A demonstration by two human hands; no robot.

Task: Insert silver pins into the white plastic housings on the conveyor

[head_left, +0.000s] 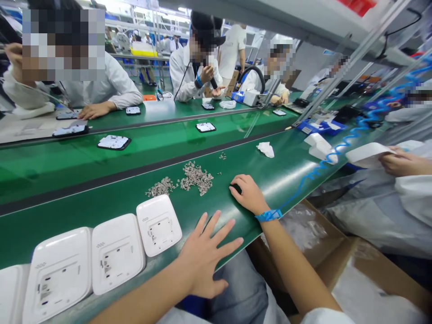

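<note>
Fingers spread wide, my left hand (207, 254) is over the front edge of the green bench, holding nothing. The nearest thing to it is a white plastic housing (159, 227) with a square recess, just to its left. My right hand (249, 194), a blue band at its wrist, rests on the bench with loosely bent fingers. A gap shows between thumb and forefinger, and no object is visible there. Beyond my hands lie a loose pile of small metal parts (196, 177) and a second pile (163, 186), partly behind the housing.
More white housings (118, 252) line the bench at left. A green conveyor (158, 150) carries circuit-board assemblies (114, 142). Crumpled white paper (266, 149) lies farther right. A coiled blue hose (354, 130) hangs at right, above a cardboard box (324, 238). Co-workers sit opposite and at right.
</note>
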